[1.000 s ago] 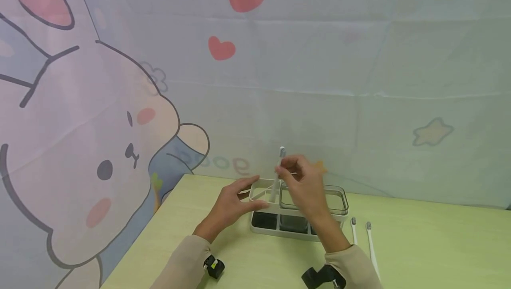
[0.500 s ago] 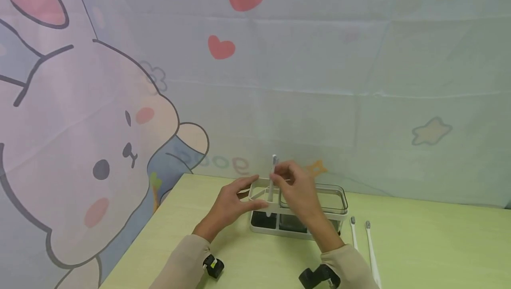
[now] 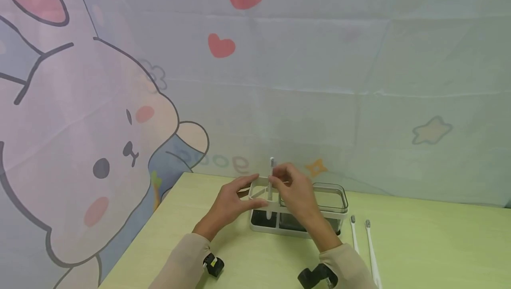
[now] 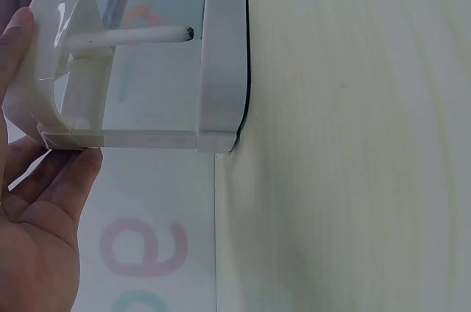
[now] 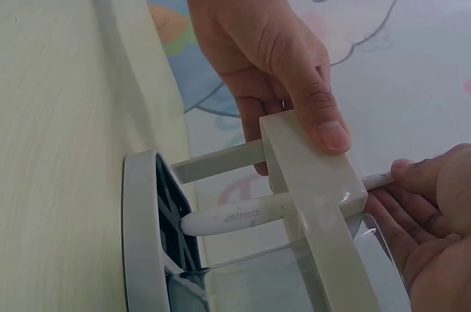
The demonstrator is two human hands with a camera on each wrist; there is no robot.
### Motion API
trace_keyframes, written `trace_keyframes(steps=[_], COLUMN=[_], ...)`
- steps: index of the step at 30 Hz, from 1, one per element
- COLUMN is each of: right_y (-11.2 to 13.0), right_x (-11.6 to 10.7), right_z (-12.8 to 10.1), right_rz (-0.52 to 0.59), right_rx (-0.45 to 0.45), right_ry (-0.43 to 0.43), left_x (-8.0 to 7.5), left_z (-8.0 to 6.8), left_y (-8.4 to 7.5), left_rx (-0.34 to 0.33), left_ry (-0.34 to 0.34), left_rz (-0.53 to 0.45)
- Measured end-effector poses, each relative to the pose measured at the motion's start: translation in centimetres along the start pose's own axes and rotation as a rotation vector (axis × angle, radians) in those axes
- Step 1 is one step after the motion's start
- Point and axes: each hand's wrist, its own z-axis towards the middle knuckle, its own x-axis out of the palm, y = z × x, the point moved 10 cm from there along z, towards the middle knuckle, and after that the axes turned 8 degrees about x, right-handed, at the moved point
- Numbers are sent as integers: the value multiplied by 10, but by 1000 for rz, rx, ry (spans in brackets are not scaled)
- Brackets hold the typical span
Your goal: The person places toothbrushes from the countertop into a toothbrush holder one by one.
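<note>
the white toothbrush [image 3: 271, 182] is a slim, smooth plastic stick with a rounded butt end and faint grey lettering on the handle, readable only in the right wrist view. it stands nearly upright in the left-end slot of the holder [image 3: 261, 227], its long axis running from the dark slotted base up past the top rail, bristle head uppermost, butt down by the base grid. the holder is a boxy white plastic frame with squared rails and thin posts; a clear rectangular cup [image 3: 331, 198] with a dark rim sits in its right part, glossy and see-through.

the right hand [image 3: 297, 193] pinches the upper handle between thumb and fingertips. the left hand [image 3: 231, 204] grips the holder's left end, thumb pressed flat on the top rail and fingers wrapped round the outer side.

the right hand covers much of the holder's middle, so the divisions there cannot be made out. the bristles are too small to read in the head view. both wrist views cut off the brush head.

two more toothbrushes [image 3: 369, 244] lie flat on the pale green matt table [image 3: 439, 244], right of the holder, partly cut off by the frame's lower edge and a beige sleeve.
</note>
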Motion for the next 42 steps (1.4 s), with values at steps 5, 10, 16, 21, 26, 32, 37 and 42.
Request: trace_keyframes(steps=[5,10,16,21,26,32,37,42], right_y=[-1,-1,-4,-5,-4,-4,-3,-4], right_x=[2,4,6,6,7,8,7,8], right_z=[-1,-1,0,3,3,3,2,2], right_rz=[-19,-36,-48,-69,-85,-97,-95,-97], right_rx=[4,13,23,13,10,13,17,20], right_ry=[9,15,29,37,30,22,23,21], left_x=[0,-1,0,1,1,1,2,2], left_z=[0,0,1,3,4,3,3,3], left_y=[-1,0,2,2,2,2,1,0], left_rx=[1,2,-2,-1,-3,-5,-2,2], left_ry=[3,1,-2,-9,-7,-5,-8,-8], left_rz=[-4,0,10,13,10,8,3,-2])
